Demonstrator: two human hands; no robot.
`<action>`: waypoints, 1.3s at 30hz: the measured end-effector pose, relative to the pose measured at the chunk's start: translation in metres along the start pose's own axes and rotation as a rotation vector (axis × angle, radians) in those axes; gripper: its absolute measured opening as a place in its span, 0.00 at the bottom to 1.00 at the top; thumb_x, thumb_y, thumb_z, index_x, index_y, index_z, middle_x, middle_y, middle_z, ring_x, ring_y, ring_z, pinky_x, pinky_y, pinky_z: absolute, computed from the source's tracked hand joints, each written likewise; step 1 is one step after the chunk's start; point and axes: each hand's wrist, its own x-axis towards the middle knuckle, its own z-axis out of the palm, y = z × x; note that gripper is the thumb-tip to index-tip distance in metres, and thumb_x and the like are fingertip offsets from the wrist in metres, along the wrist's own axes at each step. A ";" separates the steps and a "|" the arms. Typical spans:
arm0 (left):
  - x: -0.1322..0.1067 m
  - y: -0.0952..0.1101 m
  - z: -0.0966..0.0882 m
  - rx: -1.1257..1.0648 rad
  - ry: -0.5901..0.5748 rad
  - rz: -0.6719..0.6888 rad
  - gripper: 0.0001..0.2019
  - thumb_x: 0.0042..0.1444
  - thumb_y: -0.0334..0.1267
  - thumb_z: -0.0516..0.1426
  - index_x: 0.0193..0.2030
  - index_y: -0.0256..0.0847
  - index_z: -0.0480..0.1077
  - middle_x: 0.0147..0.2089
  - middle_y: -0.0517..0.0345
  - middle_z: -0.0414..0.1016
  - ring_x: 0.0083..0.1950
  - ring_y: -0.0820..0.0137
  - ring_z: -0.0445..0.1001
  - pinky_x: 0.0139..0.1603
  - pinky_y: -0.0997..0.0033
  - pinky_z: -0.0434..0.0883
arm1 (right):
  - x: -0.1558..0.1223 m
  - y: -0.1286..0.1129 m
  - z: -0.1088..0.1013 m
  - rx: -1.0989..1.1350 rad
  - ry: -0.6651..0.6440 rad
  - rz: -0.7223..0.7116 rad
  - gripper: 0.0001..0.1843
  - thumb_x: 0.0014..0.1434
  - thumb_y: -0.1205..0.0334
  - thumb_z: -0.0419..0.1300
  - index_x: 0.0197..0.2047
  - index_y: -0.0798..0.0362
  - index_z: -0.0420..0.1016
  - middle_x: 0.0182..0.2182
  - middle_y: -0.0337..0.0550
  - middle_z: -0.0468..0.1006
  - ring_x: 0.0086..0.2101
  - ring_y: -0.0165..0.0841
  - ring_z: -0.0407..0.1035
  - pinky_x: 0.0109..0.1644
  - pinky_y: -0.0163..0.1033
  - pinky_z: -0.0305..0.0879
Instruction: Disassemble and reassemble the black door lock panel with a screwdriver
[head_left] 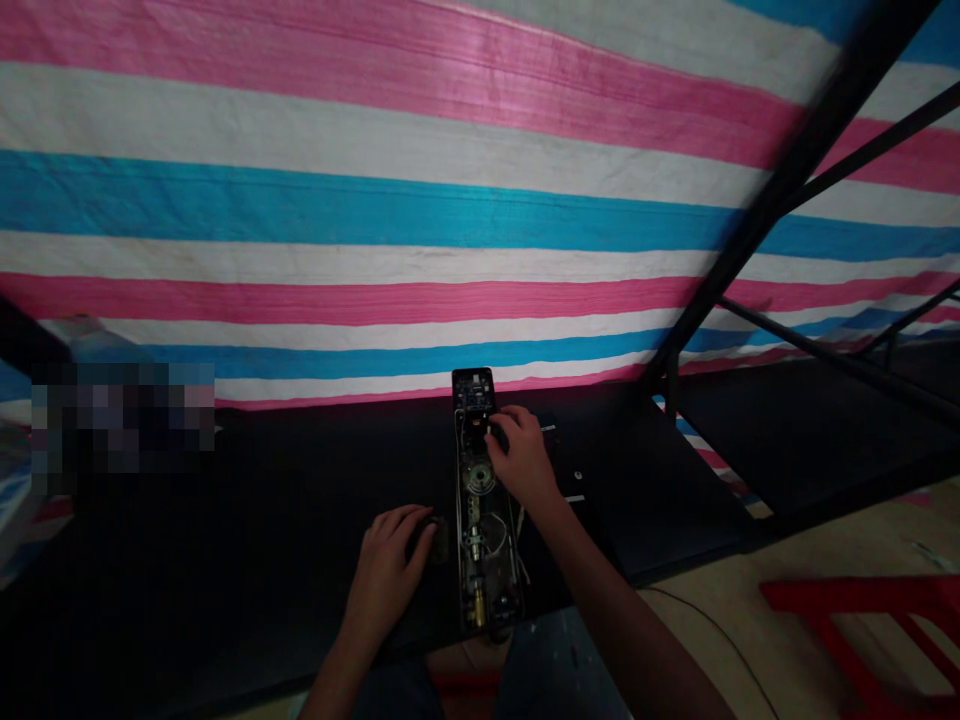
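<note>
A long, narrow black housing, which looks like an opened electronic lock body (480, 490), lies lengthwise before me with its insides showing. Within it are a blue circuit board (472, 392) at the far end, a round coil-like part (479, 477) in the middle, and a brass-coloured cylinder (480, 604) at the near end. Over the upper part of the housing, my right hand (521, 455) has thumb and forefinger pinched on something small and pale. My left hand (391, 555) rests left of the housing, fingers curved and apart, tips beside a small dull greenish part (441, 540).
The black table (300, 480) carries several small loose pieces, including a small pale ring (577, 475), right of the housing. A striped sheet (375, 200) hangs behind. Black metal bars (720, 280) slant down at the right. A red stool (862, 600) stands on the floor, lower right.
</note>
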 end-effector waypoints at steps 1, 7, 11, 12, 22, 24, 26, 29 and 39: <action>0.000 0.000 0.000 -0.005 0.004 0.001 0.14 0.66 0.45 0.54 0.51 0.45 0.77 0.51 0.51 0.79 0.54 0.56 0.74 0.56 0.51 0.71 | 0.011 0.001 0.004 -0.016 0.004 0.011 0.16 0.61 0.65 0.60 0.52 0.53 0.77 0.52 0.53 0.72 0.53 0.45 0.65 0.59 0.52 0.62; 0.002 0.000 -0.001 -0.051 0.053 0.001 0.13 0.64 0.44 0.55 0.48 0.44 0.78 0.49 0.51 0.80 0.52 0.56 0.74 0.55 0.50 0.71 | 0.062 -0.003 0.025 -0.073 -0.034 -0.035 0.14 0.65 0.67 0.55 0.51 0.53 0.77 0.54 0.53 0.71 0.55 0.42 0.63 0.61 0.49 0.58; 0.003 0.030 -0.003 -0.117 0.295 -0.041 0.12 0.67 0.42 0.52 0.44 0.44 0.77 0.46 0.51 0.78 0.53 0.56 0.73 0.57 0.50 0.71 | 0.068 -0.006 0.039 -0.208 -0.184 -0.125 0.12 0.61 0.65 0.62 0.48 0.51 0.79 0.59 0.51 0.69 0.59 0.46 0.58 0.62 0.53 0.54; 0.003 0.041 -0.002 -0.136 0.327 -0.033 0.12 0.67 0.42 0.52 0.43 0.45 0.77 0.47 0.51 0.78 0.54 0.56 0.73 0.58 0.49 0.70 | 0.067 -0.006 0.042 -0.220 -0.194 -0.135 0.10 0.61 0.65 0.62 0.46 0.51 0.80 0.59 0.51 0.69 0.59 0.46 0.58 0.61 0.53 0.53; -0.010 0.076 0.047 -0.272 0.230 -0.045 0.21 0.64 0.40 0.58 0.63 0.46 0.66 0.73 0.45 0.58 0.70 0.51 0.63 0.67 0.41 0.64 | 0.059 -0.020 0.038 -0.211 -0.071 -0.191 0.13 0.67 0.69 0.54 0.44 0.52 0.80 0.47 0.49 0.74 0.52 0.41 0.62 0.57 0.46 0.55; -0.010 0.073 0.049 -0.315 0.245 -0.095 0.23 0.62 0.41 0.58 0.64 0.45 0.65 0.75 0.44 0.54 0.72 0.50 0.61 0.68 0.42 0.64 | 0.059 -0.027 0.039 -0.142 -0.022 -0.218 0.14 0.70 0.66 0.52 0.46 0.51 0.80 0.46 0.48 0.74 0.50 0.39 0.64 0.57 0.45 0.56; -0.009 0.071 0.049 -0.375 0.228 -0.142 0.27 0.62 0.42 0.59 0.66 0.43 0.62 0.72 0.42 0.61 0.70 0.50 0.64 0.66 0.43 0.66 | 0.058 -0.033 0.042 -0.076 -0.068 -0.285 0.14 0.70 0.64 0.53 0.48 0.49 0.80 0.44 0.46 0.76 0.49 0.38 0.66 0.58 0.45 0.57; -0.008 0.070 0.048 -0.454 0.161 -0.199 0.29 0.63 0.43 0.57 0.69 0.42 0.59 0.65 0.42 0.72 0.65 0.52 0.71 0.62 0.46 0.70 | 0.056 -0.036 0.048 -0.070 -0.287 -0.368 0.17 0.67 0.70 0.55 0.55 0.48 0.77 0.45 0.44 0.80 0.50 0.39 0.67 0.59 0.46 0.55; -0.008 0.075 0.040 -0.494 0.120 -0.270 0.27 0.62 0.42 0.56 0.68 0.40 0.63 0.61 0.44 0.76 0.62 0.55 0.75 0.62 0.51 0.71 | 0.011 -0.015 0.018 -0.092 -0.107 -0.083 0.08 0.60 0.68 0.59 0.39 0.53 0.81 0.61 0.54 0.68 0.63 0.47 0.57 0.63 0.55 0.56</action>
